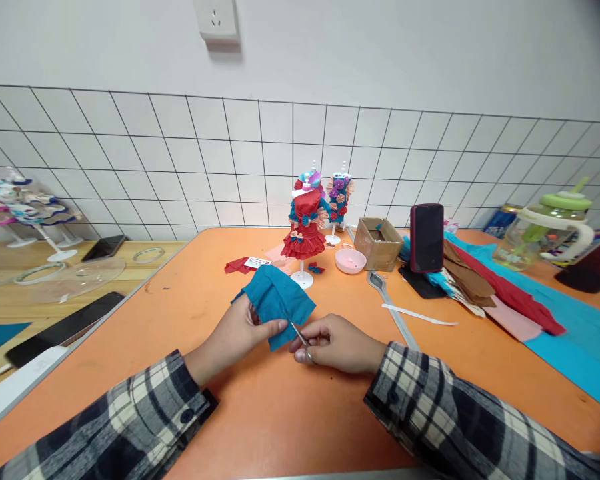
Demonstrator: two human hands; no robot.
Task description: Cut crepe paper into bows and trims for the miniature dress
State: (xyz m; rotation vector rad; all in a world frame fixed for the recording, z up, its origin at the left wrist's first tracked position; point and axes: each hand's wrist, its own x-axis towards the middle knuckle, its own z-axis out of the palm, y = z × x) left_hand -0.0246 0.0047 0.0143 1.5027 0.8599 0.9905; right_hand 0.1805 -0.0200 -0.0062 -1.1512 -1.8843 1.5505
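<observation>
In the head view, the left hand [237,331] pinches the lower edge of a teal piece of crepe paper [276,300], thumb on top and fingers folded beneath, holding the sheet just above the orange table [260,413]. The right hand [337,343] is curled closed around small metal scissors [295,331], whose thin blades point up and left into the paper's lower right edge; how far the blades are parted cannot be told. Both wrists wear plaid sleeves, and the hands sit close together near the table's middle.

Behind the paper stands a miniature mannequin in a red paper dress [305,230] on a white stand, with a second small mannequin [339,200] in blue with flowers just beside it. A red paper scrap [237,265] lies to their left. To the right are a small pink bowl [351,260], a small cardboard box [379,242], and a dark phone [427,237] propped upright. Farther right, brown, red, pink and blue paper sheets [510,297] are spread out, with a green-lidded bottle [550,230] behind them. A white paper strip [420,315] lies near a metal ruler [393,307]. On the neighbouring wooden table [10,260] at left stand more dressed mannequins [25,200], with a phone [105,247] lying flat.
</observation>
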